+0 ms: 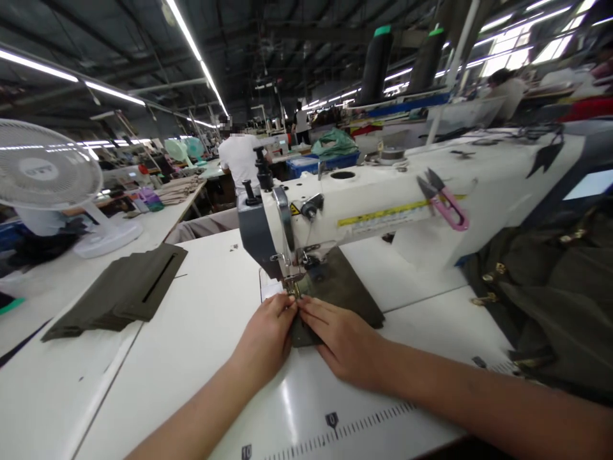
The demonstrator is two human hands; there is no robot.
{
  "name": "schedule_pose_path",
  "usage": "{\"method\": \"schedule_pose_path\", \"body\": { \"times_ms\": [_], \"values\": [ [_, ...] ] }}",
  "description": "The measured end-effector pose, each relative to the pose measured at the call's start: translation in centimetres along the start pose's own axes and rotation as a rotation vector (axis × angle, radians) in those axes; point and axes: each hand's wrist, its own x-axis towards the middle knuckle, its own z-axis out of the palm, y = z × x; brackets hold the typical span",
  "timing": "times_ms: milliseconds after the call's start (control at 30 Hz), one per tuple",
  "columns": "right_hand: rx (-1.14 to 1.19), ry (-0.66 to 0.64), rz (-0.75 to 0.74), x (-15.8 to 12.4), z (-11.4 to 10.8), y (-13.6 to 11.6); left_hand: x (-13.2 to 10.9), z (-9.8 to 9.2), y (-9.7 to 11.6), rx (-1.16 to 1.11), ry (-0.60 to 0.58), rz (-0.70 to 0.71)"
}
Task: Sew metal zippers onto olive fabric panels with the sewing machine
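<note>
A dark olive fabric piece [342, 287] lies under the needle and presser foot of a white sewing machine [407, 191]. My left hand [268, 329] is closed at the fabric's left edge, thumb and fingers pinched together close to the presser foot [293, 286]. On top of the cloth, my right hand [342, 338] rests with its fingers stretched out flat, their tips almost meeting the left fingertips. Both hands hide part of the fabric's near end. A fanned stack of similar olive pieces [119, 291] sits on the table to the left; one has a dark slit.
Pink-handled thread snips [450, 207] lie against the machine arm. Olive cloth with metal fittings [565, 287] is heaped at the right. A white fan [45, 169] stands at the left. Ruler marks [345, 427] run along the table's front. Beyond the machine is a person in white [242, 156].
</note>
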Motion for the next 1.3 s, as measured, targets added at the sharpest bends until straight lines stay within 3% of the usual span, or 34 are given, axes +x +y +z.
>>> {"method": "schedule_pose_path", "body": {
  "times_ms": [300, 400, 533, 600, 733, 800, 1300],
  "values": [
    [-0.042, 0.037, -0.011, 0.6, -0.2, 0.7, -0.2, -0.9, -0.3, -0.061, 0.001, -0.004],
    [-0.013, 0.031, 0.132, 1.2, -1.6, 0.5, -0.6, -1.8, 0.4, -0.02, -0.008, -0.051],
    [0.02, -0.083, 0.282, 2.0, -2.9, 0.2, -0.6, -1.9, 1.2, 0.177, 0.036, -0.119],
    [-0.035, -0.06, 0.214, 1.5, -2.2, -0.1, -0.7, -1.4, 1.4, 0.224, 0.022, -0.051],
    [-0.229, 0.179, -0.013, -0.7, 0.7, -0.5, -1.2, -0.6, 1.4, 0.254, 0.007, 0.037],
    [-0.268, 0.224, -0.047, -1.2, 1.6, -0.4, -1.1, -0.6, 1.4, 0.262, -0.008, 0.055],
    [-0.288, 0.149, -0.049, 1.3, 1.5, 1.8, 0.6, 0.2, -1.0, 0.263, 0.029, 0.028]
  ]
}}
